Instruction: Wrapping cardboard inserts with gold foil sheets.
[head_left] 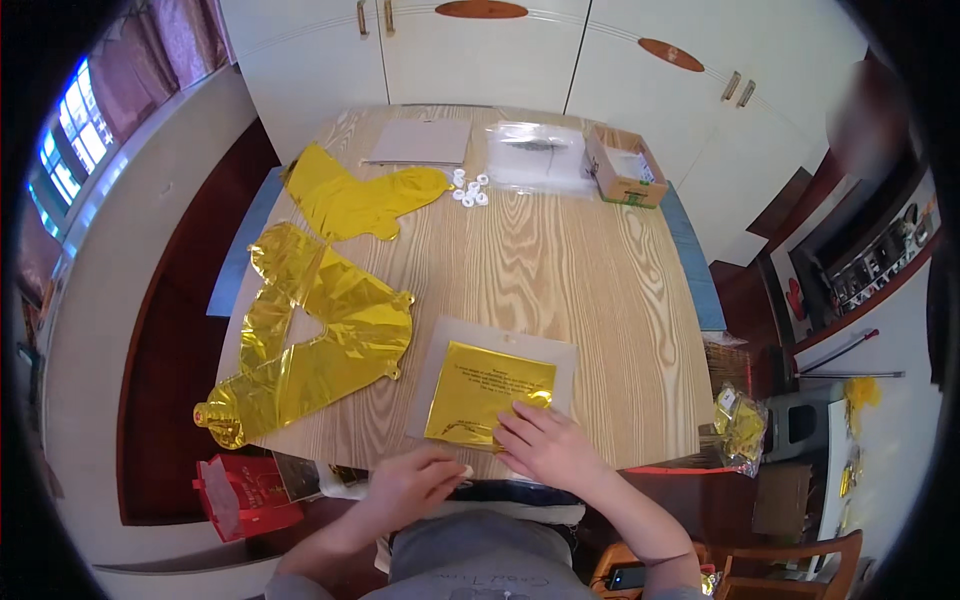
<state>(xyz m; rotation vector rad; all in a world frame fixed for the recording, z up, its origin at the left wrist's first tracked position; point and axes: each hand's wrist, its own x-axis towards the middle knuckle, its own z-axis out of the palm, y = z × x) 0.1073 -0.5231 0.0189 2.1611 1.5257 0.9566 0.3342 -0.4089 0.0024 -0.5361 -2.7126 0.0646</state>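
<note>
A folded gold foil balloon [480, 385] with dark print lies on a pale card [566, 372] at the table's near edge. My right hand [548, 448] is on the balloon's lower right corner, fingers bent over the foil and thumb at its near edge. Just left of it, off the table's front edge, my left hand [412, 488] is closed. Its fingertips pinch a small white piece [467, 472], too small to make out fully. Farther left an unfolded shiny gold foil balloon [350, 335] lies flat, and another matte gold foil balloon [350, 200] is beyond it.
Several small white rolls [470, 190] are grouped near the far side, before a stack of pale cards [425, 142]. Clear plastic bags [540, 158] and an open cardboard box [627, 170] stand at the far right. A red bag [245, 497] is below the table's left corner.
</note>
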